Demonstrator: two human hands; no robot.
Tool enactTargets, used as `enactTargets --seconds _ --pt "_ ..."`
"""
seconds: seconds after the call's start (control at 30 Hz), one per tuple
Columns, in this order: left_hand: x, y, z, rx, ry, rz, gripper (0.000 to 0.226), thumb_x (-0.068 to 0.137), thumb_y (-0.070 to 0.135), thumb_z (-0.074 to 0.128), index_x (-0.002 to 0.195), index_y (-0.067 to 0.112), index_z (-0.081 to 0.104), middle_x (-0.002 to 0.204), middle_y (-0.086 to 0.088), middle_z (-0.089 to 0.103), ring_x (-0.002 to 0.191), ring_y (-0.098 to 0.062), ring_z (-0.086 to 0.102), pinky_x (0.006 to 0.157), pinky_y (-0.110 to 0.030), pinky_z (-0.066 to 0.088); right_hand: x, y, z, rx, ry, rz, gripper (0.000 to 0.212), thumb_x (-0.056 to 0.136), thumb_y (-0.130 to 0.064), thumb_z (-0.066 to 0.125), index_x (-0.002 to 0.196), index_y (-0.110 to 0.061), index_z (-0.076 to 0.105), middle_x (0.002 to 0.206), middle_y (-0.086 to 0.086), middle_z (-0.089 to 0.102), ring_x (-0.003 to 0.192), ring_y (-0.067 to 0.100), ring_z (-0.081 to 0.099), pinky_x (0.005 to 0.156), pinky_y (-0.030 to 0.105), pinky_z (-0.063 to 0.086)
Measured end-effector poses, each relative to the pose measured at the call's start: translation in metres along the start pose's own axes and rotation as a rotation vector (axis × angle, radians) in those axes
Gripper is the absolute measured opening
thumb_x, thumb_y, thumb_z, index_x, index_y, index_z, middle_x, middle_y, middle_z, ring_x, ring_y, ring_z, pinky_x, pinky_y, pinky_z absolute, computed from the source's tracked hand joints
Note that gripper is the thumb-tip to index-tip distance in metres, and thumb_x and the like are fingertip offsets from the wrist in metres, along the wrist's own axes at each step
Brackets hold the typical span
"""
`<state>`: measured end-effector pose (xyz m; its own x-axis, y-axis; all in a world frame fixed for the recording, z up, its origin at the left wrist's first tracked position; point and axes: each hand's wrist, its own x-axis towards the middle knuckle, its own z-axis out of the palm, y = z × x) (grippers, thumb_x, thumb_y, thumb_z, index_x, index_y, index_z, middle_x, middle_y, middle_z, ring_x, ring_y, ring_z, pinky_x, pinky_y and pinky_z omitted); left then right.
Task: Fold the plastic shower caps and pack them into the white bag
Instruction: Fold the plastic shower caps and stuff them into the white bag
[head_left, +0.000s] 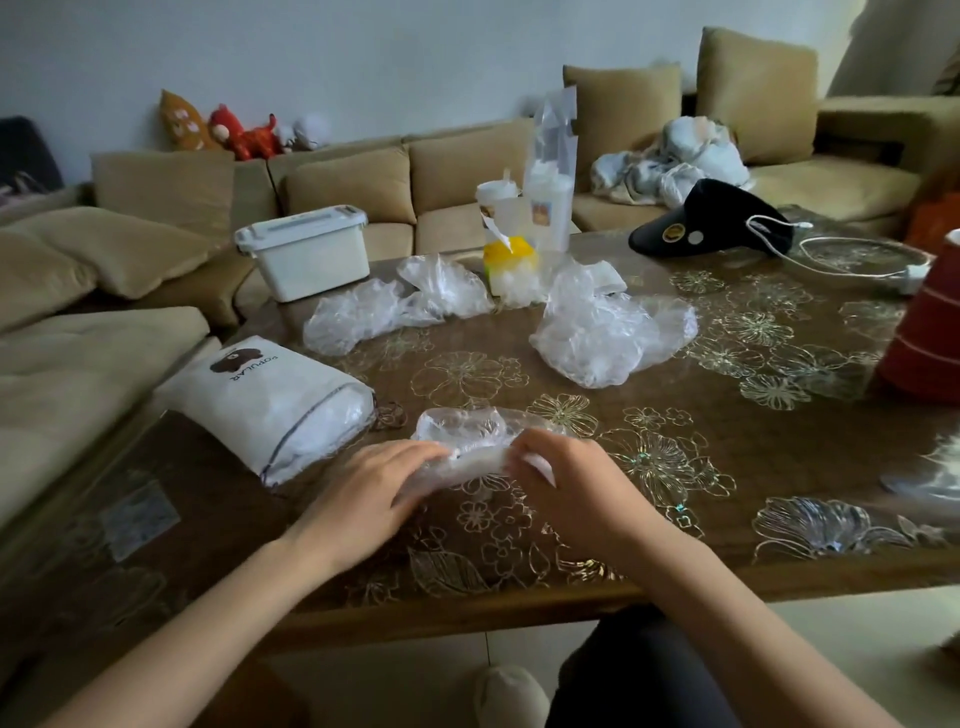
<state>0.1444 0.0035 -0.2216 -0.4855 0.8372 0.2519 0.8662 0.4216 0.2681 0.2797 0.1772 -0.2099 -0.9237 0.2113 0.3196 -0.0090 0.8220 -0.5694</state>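
A clear plastic shower cap (467, 434) lies crumpled on the table near the front edge. My left hand (371, 480) grips its left end and my right hand (563, 480) pinches its right end. Just left of it lies the white bag (260, 400) with a bear print, its open mouth showing folded plastic inside. Loose shower caps sit further back: one heap (395, 306) in the middle and a bigger heap (602, 332) to the right.
A white lidded box (306, 252) stands at the table's back left. Cups and a yellow package (511, 257) stand behind the caps. A black visor (711, 221) and white cable lie at back right, a red container (924, 343) at the right edge. Sofas surround the table.
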Motion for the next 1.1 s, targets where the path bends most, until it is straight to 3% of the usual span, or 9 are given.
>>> enactTargets --seconds 0.1,0.23,0.33,0.47,0.63,0.73,0.83,1.0,1.1 --pt "-0.001 -0.004 -0.013 0.003 0.023 -0.025 0.028 0.089 0.01 0.061 0.115 0.02 0.067 0.118 0.012 0.06 0.11 0.0 0.05 0.102 -0.027 0.041 -0.004 -0.002 -0.015 -0.091 0.013 -0.051 0.012 0.096 -0.017 0.048 0.099 -0.014 0.059 0.082 -0.006 0.058 0.067 0.009 0.049 0.055 0.008 0.036" --pt "-0.015 0.002 -0.022 0.064 -0.069 0.062 0.026 0.09 0.021 0.059 0.114 0.028 0.066 0.117 0.025 0.053 0.113 0.01 0.045 0.098 -0.007 0.024 -0.003 0.007 -0.023 0.04 -0.241 0.086 0.037 0.083 -0.015 0.067 0.117 -0.021 0.053 0.101 -0.006 0.061 0.078 0.011 0.06 0.064 0.016 0.048" --pt "-0.025 0.005 -0.025 -0.01 -0.134 0.012 0.018 0.09 0.027 0.059 0.105 0.034 0.068 0.112 0.032 0.056 0.107 0.017 0.048 0.093 -0.003 0.033 0.003 0.015 -0.017 0.045 -0.32 0.127 0.026 0.084 -0.008 0.062 0.109 -0.016 0.061 0.097 -0.003 0.065 0.082 0.014 0.063 0.068 0.023 0.053" --pt "-0.028 0.001 -0.021 -0.274 -0.086 -0.195 0.012 0.089 0.026 0.06 0.085 0.029 0.071 0.089 0.023 0.068 0.092 0.006 0.06 0.081 -0.009 0.043 0.012 0.029 -0.014 0.132 -0.277 0.16 0.012 0.089 -0.011 0.056 0.087 -0.004 0.066 0.073 -0.005 0.058 0.061 0.007 0.049 0.05 0.014 0.037" --pt "-0.02 -0.009 0.001 -0.508 0.108 -0.429 0.019 0.091 0.022 0.055 0.081 0.021 0.071 0.083 0.008 0.07 0.08 -0.002 0.064 0.075 -0.019 0.047 0.025 0.043 -0.005 0.156 -0.116 0.293 0.034 0.09 -0.035 0.059 0.066 -0.013 0.053 0.058 -0.005 0.049 0.05 0.007 0.039 0.046 0.016 0.028" --pt "-0.008 -0.01 0.016 -0.418 0.223 -0.526 0.03 0.093 0.03 0.052 0.074 0.014 0.067 0.068 -0.005 0.067 0.065 -0.023 0.063 0.063 -0.032 0.045 0.034 0.045 0.003 0.124 0.055 0.42 0.042 0.092 -0.038 0.055 0.059 -0.015 0.042 0.055 -0.004 0.044 0.049 0.009 0.034 0.043 0.019 0.025" --pt "0.002 -0.005 0.026 -0.203 0.316 -0.559 0.038 0.095 0.029 0.051 0.065 0.006 0.059 0.055 -0.011 0.055 0.048 -0.02 0.048 0.049 -0.027 0.031 0.039 0.044 0.015 0.008 0.153 0.488 0.038 0.093 -0.038 0.053 0.064 -0.015 0.044 0.061 -0.004 0.049 0.054 0.011 0.042 0.05 0.026 0.031" --pt "0.008 0.008 0.031 0.023 0.348 -0.617 0.029 0.094 0.03 0.051 0.069 0.016 0.056 0.052 0.004 0.052 0.045 -0.009 0.049 0.04 -0.02 0.024 0.038 0.041 0.031 -0.224 0.223 0.454 0.024 0.098 -0.031 0.044 0.092 -0.009 0.051 0.093 0.006 0.06 0.07 0.02 0.051 0.06 0.028 0.034" --pt "0.012 0.002 0.031 0.038 0.338 -0.676 0.034 0.095 0.032 0.051 0.065 0.015 0.055 0.052 0.003 0.052 0.047 -0.012 0.05 0.04 -0.024 0.025 0.038 0.041 0.034 -0.356 0.22 0.411 0.023 0.099 -0.029 0.04 0.101 -0.009 0.05 0.103 0.006 0.057 0.079 0.021 0.055 0.06 0.027 0.033"
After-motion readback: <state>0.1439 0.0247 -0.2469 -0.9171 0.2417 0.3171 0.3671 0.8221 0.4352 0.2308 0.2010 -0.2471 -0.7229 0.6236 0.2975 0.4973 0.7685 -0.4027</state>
